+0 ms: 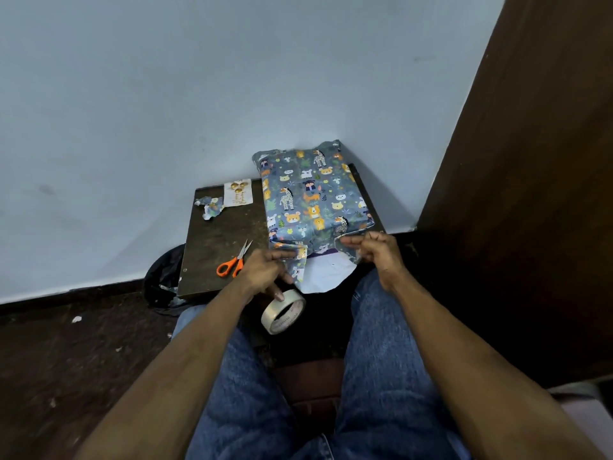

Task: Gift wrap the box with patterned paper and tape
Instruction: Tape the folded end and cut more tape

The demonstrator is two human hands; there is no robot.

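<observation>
Now both hands work at the near end of one box (311, 194): the left hand (265, 270) presses the paper (326, 272) flap with straight fingers while its thumb hooks one tape roll (283, 312), and the right hand (378, 252) pinches the other flap. The box lies along the bench's (215, 247) right edge. One pair of scissors (234, 260) lies near the left hand, one paper scrap (210, 207) and one card (238, 192) at the far edge. Behind stands a pale wall (166, 94); the floor (66, 343) is dark.

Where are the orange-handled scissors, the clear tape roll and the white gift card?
orange-handled scissors (235, 259), head view, at the pivot.
clear tape roll (284, 313), head view, on its outer band.
white gift card (239, 192), head view, at its centre.
</observation>
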